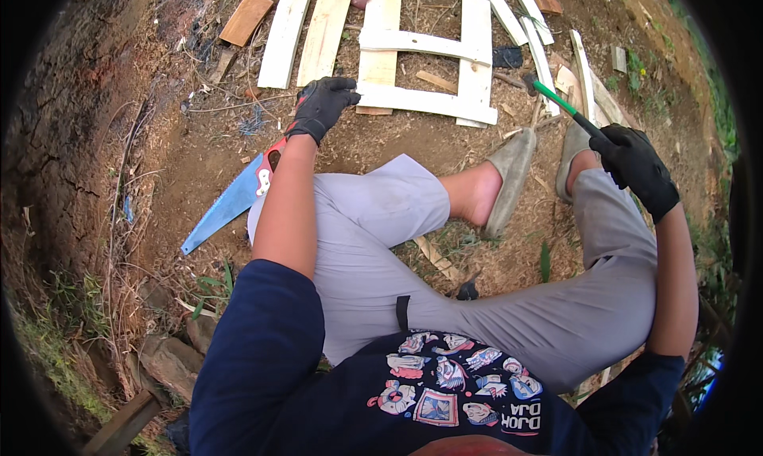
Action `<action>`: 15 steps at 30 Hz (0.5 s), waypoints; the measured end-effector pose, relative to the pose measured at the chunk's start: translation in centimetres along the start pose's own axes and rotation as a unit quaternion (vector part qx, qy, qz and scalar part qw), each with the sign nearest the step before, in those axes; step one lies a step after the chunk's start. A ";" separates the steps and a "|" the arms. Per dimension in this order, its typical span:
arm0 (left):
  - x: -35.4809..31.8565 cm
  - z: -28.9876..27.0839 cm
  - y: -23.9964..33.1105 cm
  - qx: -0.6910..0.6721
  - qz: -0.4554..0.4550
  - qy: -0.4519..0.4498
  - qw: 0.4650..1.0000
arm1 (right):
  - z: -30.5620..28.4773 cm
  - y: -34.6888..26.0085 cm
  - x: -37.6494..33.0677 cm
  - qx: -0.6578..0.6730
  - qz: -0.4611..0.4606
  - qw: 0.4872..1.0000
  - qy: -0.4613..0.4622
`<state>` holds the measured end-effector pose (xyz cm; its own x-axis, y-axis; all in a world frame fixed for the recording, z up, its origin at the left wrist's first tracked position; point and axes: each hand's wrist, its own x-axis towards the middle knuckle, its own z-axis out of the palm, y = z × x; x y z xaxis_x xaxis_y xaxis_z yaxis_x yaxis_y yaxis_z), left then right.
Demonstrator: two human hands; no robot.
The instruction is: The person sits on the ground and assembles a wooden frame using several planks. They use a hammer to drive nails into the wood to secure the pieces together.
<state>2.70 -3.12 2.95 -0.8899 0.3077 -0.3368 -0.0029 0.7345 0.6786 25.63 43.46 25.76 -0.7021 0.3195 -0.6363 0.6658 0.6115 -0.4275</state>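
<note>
- Daylight, soft and diffuse, lit the ground [373, 148] fairly brightly and evenly.
- The pale wooden slats [427, 100] were the brightest surfaces, close to washed out in places.
- Shadows were faint and soft-edged, deepest in the folds of the grey trousers [366, 210].
- The left hand [322, 106] and right hand [638, 164], in black gloves, read dark, with little surface detail.
- The green-handled hammer [566, 106] and blue saw blade [226, 210] looked reasonably sharp.
- A black circular border cut off the corners.
- Toward that rim the view bowed, darkened and softened, smearing the foliage [719, 106] at right.
</note>
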 end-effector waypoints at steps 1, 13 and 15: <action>0.2 -0.1 -0.5 -0.001 -0.007 0.007 1.000 | 0.1 -0.1 0.0 0.001 0.001 1.000 -0.006; -0.8 -0.8 2.8 0.164 -0.097 0.001 0.982 | 0.3 -1.6 -0.5 -0.086 -0.002 0.996 -0.006; -0.9 -0.7 3.3 0.174 -0.103 0.005 0.979 | 0.4 -1.2 -0.9 -0.122 -0.045 0.991 0.019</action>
<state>3.16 -1.36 5.95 -0.8907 0.1265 -0.4367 -0.0291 0.9427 0.3324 25.54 42.10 26.59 -0.7681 0.2801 -0.5757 0.5227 0.7937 -0.3112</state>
